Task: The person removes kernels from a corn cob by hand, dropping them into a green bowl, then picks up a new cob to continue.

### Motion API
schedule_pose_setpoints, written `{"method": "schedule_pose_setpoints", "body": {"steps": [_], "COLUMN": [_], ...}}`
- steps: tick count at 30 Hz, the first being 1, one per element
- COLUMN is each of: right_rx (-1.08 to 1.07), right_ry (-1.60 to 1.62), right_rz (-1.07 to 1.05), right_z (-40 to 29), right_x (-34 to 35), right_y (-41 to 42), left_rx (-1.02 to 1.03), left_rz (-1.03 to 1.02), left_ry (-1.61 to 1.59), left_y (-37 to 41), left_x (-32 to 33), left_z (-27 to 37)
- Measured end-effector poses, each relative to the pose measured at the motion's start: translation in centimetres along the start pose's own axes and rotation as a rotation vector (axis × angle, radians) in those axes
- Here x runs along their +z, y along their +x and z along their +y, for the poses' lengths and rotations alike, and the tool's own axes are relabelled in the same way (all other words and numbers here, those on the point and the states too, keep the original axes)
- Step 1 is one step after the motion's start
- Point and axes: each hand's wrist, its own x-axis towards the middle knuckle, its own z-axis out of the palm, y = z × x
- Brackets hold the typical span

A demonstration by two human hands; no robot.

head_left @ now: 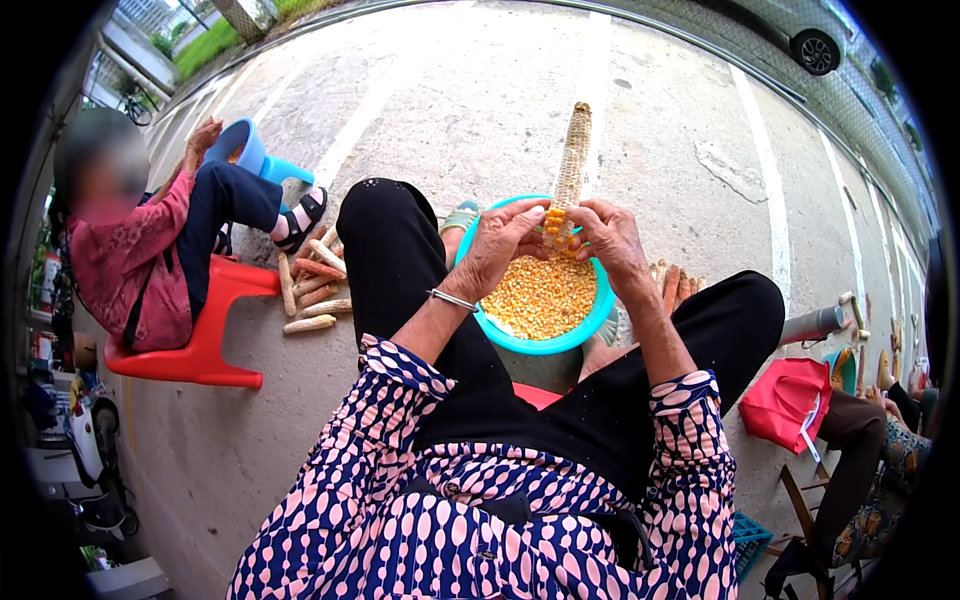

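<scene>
A mostly stripped corn cob [573, 161] points away from me, held by its near end over a turquoise plastic basin [534, 346]. A few yellow kernels still cling to that near end. My left hand [504, 238] grips the cob from the left, thumb beside the kernels. From the right, my right hand [611, 240] closes its fingers on the same end. Loose yellow corn kernels [541, 300] fill the basin below, which sits between my knees.
Bare cobs [315, 285] lie on the concrete to my left, and more cobs [675, 283] by my right leg. A person on a red plastic stool [225, 322] sits left, near a blue basin [251, 139]. A red bag [787, 405] and another seated person are right.
</scene>
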Motion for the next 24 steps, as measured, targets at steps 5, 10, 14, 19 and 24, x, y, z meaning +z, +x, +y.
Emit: {"method": "schedule_pose_setpoints", "body": {"steps": [5, 10, 14, 19, 24], "right_rx": [0.006, -0.035, -0.079, -0.115, -0.167], "right_ry": [-0.1, -0.195, -0.224, -0.209, -0.127], "right_rz": [-0.084, -0.111, -0.117, -0.126, -0.101], "right_z": [-1.7, -2.0, -2.0, -2.4, -1.8], "right_x": [0.3, 0.1, 0.1, 0.2, 0.3], "right_y": [-0.7, -0.8, -1.0, -1.2, -1.2], "left_rx": [-0.034, -0.042, -0.011, -0.056, -0.073], "left_rz": [-0.049, -0.085, -0.075, -0.105, -0.018], "left_ry": [-0.086, -0.104, -0.064, -0.168, -0.358], "left_y": [0.1, 0.0, -0.1, 0.0, 0.4], "left_x": [-0.7, -0.7, -0.4, -0.4, -1.2], "left_z": [-0.1, 0.1, 0.3, 0.3, 0.0]}}
